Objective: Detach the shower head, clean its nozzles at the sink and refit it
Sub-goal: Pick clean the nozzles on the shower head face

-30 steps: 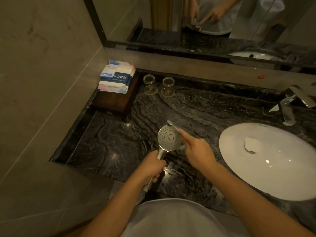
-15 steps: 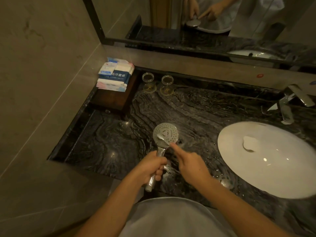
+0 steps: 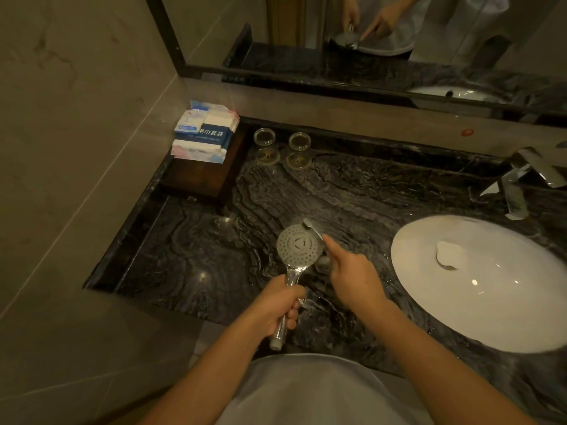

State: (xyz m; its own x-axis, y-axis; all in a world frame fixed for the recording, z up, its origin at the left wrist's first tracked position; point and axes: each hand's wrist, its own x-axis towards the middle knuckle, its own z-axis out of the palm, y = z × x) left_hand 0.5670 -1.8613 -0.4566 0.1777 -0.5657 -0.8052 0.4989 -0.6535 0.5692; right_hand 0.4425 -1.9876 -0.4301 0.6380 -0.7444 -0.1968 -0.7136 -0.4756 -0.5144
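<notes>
Dark marble counter (image 3: 352,191), white sink (image 3: 478,302) off right. Left hand (image 3: 277,305) wrapped round shower head (image 3: 300,245) handle, face tilted up for access. Right hand (image 3: 352,276) pinching small brush (image 3: 313,228), bristles at upper rim, probably scrubbing nozzles.

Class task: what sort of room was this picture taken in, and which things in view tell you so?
Most likely a hotel bathroom vanity: a white basin set in a dark marble counter, a wall mirror above, and wrapped towel packs beside two upturned glasses.
</notes>
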